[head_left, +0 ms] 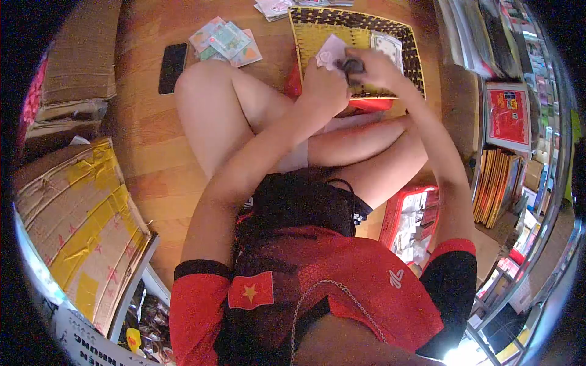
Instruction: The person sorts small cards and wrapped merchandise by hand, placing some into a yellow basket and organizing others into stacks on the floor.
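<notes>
Wooden floor (157, 146); over near edge of basket (351, 21): pink card (331, 51) gripped in left hand (326, 84), blurred dark object (351, 69) gripped in right hand (376, 69).

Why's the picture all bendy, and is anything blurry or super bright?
Head view: black corners and a curving shelf, probably from a wide lens; head view: the right hand and the dark thing it holds look smeared; head view: white glare at the bottom edge, below the right sleeve.

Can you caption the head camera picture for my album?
Left hand holding a pink card, right hand a dark thing, by a basket.
</notes>
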`<move>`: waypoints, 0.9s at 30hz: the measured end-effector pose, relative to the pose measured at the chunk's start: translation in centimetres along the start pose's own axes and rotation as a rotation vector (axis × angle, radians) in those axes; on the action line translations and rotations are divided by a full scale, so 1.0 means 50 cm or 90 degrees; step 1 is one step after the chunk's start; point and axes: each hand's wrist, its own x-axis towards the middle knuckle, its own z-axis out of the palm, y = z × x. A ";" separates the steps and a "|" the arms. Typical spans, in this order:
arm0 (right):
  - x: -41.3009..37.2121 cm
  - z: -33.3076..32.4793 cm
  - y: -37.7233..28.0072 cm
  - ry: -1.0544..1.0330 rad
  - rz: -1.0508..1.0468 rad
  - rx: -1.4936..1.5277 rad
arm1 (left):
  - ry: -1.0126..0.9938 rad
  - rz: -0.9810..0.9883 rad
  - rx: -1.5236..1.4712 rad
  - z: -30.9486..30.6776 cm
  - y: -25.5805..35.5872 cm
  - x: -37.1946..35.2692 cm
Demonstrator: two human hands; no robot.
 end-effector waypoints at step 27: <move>0.040 0.016 0.023 0.154 0.123 -0.010 | 0.028 -0.023 -0.018 0.012 0.001 -0.015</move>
